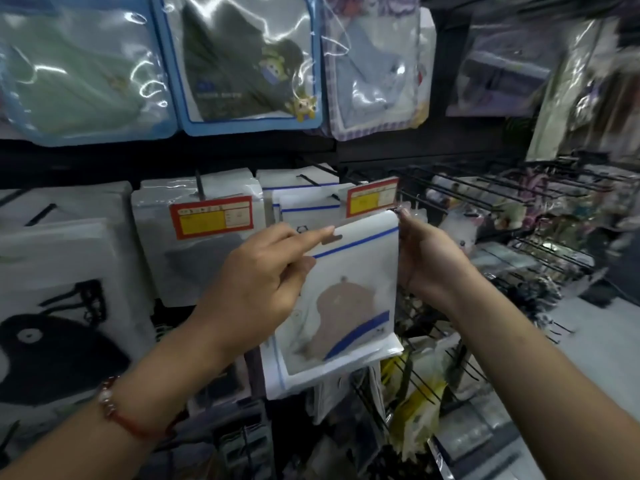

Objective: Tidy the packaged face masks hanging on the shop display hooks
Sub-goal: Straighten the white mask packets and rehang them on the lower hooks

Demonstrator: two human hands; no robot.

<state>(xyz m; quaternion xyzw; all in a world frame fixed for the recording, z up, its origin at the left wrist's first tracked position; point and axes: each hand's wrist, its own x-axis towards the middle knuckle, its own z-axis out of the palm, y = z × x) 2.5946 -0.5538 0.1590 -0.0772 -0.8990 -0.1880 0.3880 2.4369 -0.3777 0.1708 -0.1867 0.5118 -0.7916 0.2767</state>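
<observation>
1. A white mask packet point(349, 289) with a blue stripe near its top and a brown mask showing through its clear window is held up in front of a shop display, tilted slightly, its hanging slot just below the top edge.
2. The left hand point(263, 275) pinches the packet's left edge, forefinger stretched out along the top near the slot; a beaded bracelet point(110, 400) circles that wrist.
3. The right hand point(426, 258) grips the packet's right edge, fingertips at the upper corner.
4. Behind it hang more white packets point(304, 199) on a black hook point(313, 180), beside a red-and-yellow price tag point(372, 197).
5. Larger glossy mask bags point(242, 60) hang in the row above; bare black wire hooks point(485, 195) jut out at right over blurred goods.
</observation>
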